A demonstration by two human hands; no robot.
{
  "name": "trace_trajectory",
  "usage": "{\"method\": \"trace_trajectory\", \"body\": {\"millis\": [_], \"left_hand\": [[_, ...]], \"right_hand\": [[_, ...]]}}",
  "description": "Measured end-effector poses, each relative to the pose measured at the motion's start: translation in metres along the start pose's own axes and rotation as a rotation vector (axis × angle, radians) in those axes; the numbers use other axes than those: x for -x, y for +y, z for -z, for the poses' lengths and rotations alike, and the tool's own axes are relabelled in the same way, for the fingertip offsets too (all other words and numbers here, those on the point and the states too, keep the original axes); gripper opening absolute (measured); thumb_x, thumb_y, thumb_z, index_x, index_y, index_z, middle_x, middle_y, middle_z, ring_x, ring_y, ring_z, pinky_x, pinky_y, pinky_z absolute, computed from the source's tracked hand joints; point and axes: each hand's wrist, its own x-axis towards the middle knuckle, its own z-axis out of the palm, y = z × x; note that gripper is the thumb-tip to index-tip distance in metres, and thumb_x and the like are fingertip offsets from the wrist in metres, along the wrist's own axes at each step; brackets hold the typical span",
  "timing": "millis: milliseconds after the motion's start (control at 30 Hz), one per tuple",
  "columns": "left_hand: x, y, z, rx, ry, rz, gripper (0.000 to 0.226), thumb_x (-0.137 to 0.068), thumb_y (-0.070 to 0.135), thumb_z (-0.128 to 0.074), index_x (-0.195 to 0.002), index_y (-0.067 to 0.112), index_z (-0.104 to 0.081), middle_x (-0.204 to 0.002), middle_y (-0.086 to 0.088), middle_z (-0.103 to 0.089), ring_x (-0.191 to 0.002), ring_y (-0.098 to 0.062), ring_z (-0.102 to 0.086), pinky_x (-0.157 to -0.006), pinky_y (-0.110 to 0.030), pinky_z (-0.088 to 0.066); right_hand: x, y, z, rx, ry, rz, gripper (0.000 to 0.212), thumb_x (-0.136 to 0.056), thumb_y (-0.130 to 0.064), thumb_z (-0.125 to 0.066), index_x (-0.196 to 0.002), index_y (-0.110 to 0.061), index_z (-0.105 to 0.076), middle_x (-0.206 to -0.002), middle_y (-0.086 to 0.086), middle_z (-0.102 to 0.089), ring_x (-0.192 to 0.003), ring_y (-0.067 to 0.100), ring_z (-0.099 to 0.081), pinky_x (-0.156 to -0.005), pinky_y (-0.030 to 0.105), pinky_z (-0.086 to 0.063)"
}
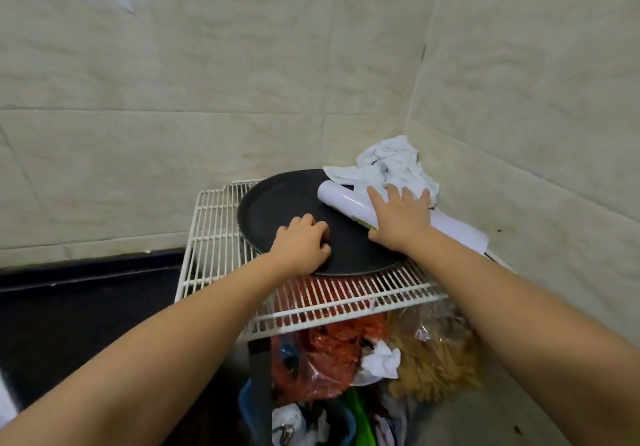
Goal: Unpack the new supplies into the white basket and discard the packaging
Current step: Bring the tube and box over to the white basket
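Note:
A white roll [341,201] with a green stripe lies across the far right rim of a round black tray [277,199] that sits on a white wire rack [211,224]. My right hand [398,218] lies flat on top of the roll with its fingers spread, pressing on it. My left hand [303,243] rests on the near part of the tray with its fingers curled under; whether it holds something small is hidden. No white basket is in view.
A crumpled white cloth [391,163] lies in the tiled corner behind the roll. Below the rack are a red plastic bag [322,359], a clear bag of pale sticks [429,359] and crumpled paper [381,359]. A dark counter [86,307] lies to the left.

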Motion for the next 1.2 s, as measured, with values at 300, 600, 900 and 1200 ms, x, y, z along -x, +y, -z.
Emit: {"method": "trace_trajectory", "body": {"millis": [300, 600, 900, 1200], "left_hand": [[-0.007, -0.006, -0.01, 0.027, 0.04, 0.026, 0.025, -0.088, 0.037, -0.049, -0.111, 0.027, -0.052, -0.118, -0.004, -0.048, -0.111, -0.024, -0.045, -0.093, -0.042, -0.038], [-0.003, -0.003, 0.0, 0.002, -0.025, 0.0, 0.028, -0.091, 0.035, -0.047, -0.116, 0.023, -0.053, -0.121, -0.006, -0.048, -0.114, -0.026, -0.045, -0.094, -0.043, -0.039], [0.076, -0.101, 0.075, 0.186, 0.273, 0.083, 0.025, -0.088, 0.014, -0.049, -0.107, 0.007, -0.064, -0.11, -0.018, -0.06, -0.105, -0.032, -0.055, -0.094, -0.041, -0.044], [0.226, -0.292, 0.121, 0.099, 0.229, 0.485, 0.025, -0.087, 0.018, -0.047, -0.106, 0.011, -0.064, -0.109, -0.016, -0.06, -0.099, -0.034, -0.058, -0.084, -0.038, -0.046]], "right_hand": [[-0.033, 0.045, -0.004, -0.364, -0.189, -0.078, 0.08, -0.076, -0.056, -0.063, -0.135, -0.01, -0.035, -0.128, 0.013, -0.057, -0.112, 0.032, -0.055, -0.091, 0.041, -0.047], [-0.022, 0.03, 0.028, -0.306, -0.04, -0.059, 0.053, -0.078, -0.056, -0.062, -0.108, -0.012, -0.055, -0.102, 0.007, -0.064, -0.079, 0.022, -0.051, -0.063, 0.03, -0.037], [-0.019, -0.09, 0.124, -0.459, 0.117, 0.155, 0.051, -0.076, -0.054, -0.064, -0.106, -0.013, -0.06, -0.094, 0.01, -0.067, -0.076, 0.027, -0.057, -0.064, 0.031, -0.043], [0.024, -0.33, 0.185, -0.758, 0.075, 0.487, 0.049, -0.075, -0.055, -0.064, -0.102, -0.015, -0.062, -0.101, 0.012, -0.07, -0.089, 0.031, -0.064, -0.069, 0.033, -0.048]]}}
